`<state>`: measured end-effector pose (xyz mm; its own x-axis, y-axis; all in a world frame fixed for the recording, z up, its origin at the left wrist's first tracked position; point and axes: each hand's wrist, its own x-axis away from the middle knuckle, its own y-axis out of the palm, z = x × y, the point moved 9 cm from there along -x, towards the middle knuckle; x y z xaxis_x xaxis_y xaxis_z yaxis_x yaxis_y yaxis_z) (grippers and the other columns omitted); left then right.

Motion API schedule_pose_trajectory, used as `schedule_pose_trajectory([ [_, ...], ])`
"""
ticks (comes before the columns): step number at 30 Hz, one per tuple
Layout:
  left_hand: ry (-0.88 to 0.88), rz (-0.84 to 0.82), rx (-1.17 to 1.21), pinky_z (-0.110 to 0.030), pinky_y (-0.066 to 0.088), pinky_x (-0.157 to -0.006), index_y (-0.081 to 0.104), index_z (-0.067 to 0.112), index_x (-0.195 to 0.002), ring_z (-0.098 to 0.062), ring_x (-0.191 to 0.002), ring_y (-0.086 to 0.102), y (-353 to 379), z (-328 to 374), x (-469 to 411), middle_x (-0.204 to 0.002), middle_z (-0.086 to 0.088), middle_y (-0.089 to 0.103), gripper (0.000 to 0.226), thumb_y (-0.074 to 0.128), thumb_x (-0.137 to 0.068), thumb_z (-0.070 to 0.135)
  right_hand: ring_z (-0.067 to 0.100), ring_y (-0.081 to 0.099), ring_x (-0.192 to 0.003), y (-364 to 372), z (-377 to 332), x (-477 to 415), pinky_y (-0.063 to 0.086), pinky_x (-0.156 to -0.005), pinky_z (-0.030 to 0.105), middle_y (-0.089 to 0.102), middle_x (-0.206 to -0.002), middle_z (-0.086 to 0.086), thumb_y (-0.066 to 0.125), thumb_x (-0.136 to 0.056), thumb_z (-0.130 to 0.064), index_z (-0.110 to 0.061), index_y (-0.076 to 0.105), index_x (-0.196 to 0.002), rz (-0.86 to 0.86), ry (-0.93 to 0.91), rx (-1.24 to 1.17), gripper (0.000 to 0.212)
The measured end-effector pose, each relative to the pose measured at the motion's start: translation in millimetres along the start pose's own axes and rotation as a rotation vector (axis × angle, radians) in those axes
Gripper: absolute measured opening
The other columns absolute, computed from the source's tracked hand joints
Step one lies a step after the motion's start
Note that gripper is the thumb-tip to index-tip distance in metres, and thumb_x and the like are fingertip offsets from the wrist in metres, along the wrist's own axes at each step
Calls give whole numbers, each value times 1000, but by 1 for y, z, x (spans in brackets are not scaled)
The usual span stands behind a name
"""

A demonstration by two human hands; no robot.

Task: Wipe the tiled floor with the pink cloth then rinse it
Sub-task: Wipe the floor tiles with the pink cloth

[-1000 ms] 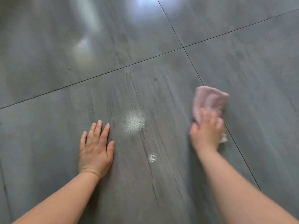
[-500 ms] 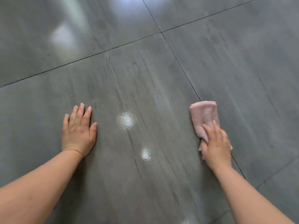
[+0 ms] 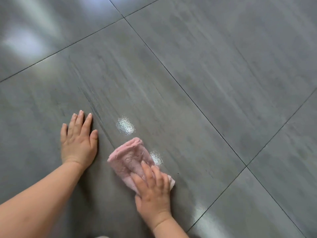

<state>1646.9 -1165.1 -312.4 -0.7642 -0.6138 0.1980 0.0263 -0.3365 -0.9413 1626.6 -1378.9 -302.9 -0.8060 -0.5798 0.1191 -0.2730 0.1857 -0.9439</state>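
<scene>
The folded pink cloth lies flat on the grey tiled floor, low in the middle of the view. My right hand presses down on the cloth's near end, fingers spread over it. Its far end sticks out past my fingertips. My left hand rests palm-down on the tile just left of the cloth, holding nothing. A shiny wet spot sits just beyond the cloth, and a second wet spot touches the cloth's right edge.
Large glossy grey tiles run in every direction, split by thin dark grout lines. Bright light reflections lie at the upper left and a reflected glare at the lower right.
My right hand has slid the cloth leftward and nearer, from beside the grout line to the wet spots close to my left hand. The left hand has stayed planted.
</scene>
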Motion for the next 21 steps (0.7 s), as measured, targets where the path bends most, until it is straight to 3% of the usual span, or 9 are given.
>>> schedule_pose_trajectory([
  [2, 23, 33, 13, -3, -24, -98, 32, 9, -138, -27, -142, 17, -3, 0, -2, -151, -14, 24, 65, 22, -79, 35, 22, 41, -109, -17, 45, -25, 29, -90, 35, 41, -129, -2, 40, -57, -30, -34, 45, -105, 19, 5, 18, 48],
  [6, 34, 47, 40, 0, -27, -93, 36, 7, -136, -31, -140, 21, -2, 0, -2, -149, -17, 28, 76, 13, -74, 44, 34, 51, -115, -67, 160, -75, 42, -92, 41, 53, -133, 17, 37, -66, -27, -19, 59, -115, 101, 333, 66, 54],
  [8, 43, 61, 35, -1, -27, -94, 36, 7, -135, -31, -140, 22, -3, 0, -4, -149, -17, 29, 78, 11, -73, 46, 42, 39, -128, -72, 177, -83, 33, -103, 51, 39, -145, 19, 40, -78, -25, -13, 54, -127, 82, 531, -17, 52],
  [10, 48, 52, 28, -1, -26, -95, 37, 6, -135, -32, -140, 23, -1, 1, -3, -148, -18, 30, 78, 11, -73, 47, 47, 44, -121, -62, 157, -81, 39, -97, 57, 47, -137, 23, 45, -76, -24, -10, 54, -126, 138, 622, -14, 53],
  [12, 54, 48, 27, -1, -25, -96, 40, 6, -133, -33, -138, 26, -2, 1, -4, -147, -19, 33, 76, 12, -74, 45, 42, 54, -108, -45, 100, -84, 50, -82, 52, 60, -121, 19, 41, -65, -29, -15, 55, -115, 140, 447, 5, 54],
  [15, 97, 23, 38, -3, -20, -101, 49, 4, -126, -31, -134, 28, -2, 0, -2, -141, -26, 39, 64, 20, -79, 37, 26, 40, -112, -20, 4, -77, 34, -94, 41, 43, -124, -1, 41, -64, -35, -29, 46, -104, 91, -69, 2, 41],
  [17, 130, 37, 67, -3, -15, -104, 52, 1, -121, -27, -127, 23, -5, -1, -3, -136, -32, 42, 57, 25, -81, 30, 23, 40, -113, -13, -12, -76, 30, -94, 40, 40, -124, -4, 43, -68, -37, -31, 46, -101, 47, -295, -12, 33],
  [19, 115, 88, 85, -4, -12, -106, 52, -1, -120, -28, -124, 22, -14, -15, -5, -134, -34, 42, 55, 27, -81, 28, 23, 40, -115, -21, 14, -95, 27, -98, 38, 41, -127, -3, 44, -70, -36, -30, 46, -102, 65, -334, -20, 32],
  [21, 19, 152, 78, -8, -13, -109, 48, -1, -124, -31, -129, 23, -25, -40, -8, -138, -32, 38, 59, 27, -81, 32, 26, 42, -117, -39, 64, -127, 28, -101, 41, 49, -130, 5, 43, -71, -34, -28, 47, -104, 139, -186, 15, 34],
])
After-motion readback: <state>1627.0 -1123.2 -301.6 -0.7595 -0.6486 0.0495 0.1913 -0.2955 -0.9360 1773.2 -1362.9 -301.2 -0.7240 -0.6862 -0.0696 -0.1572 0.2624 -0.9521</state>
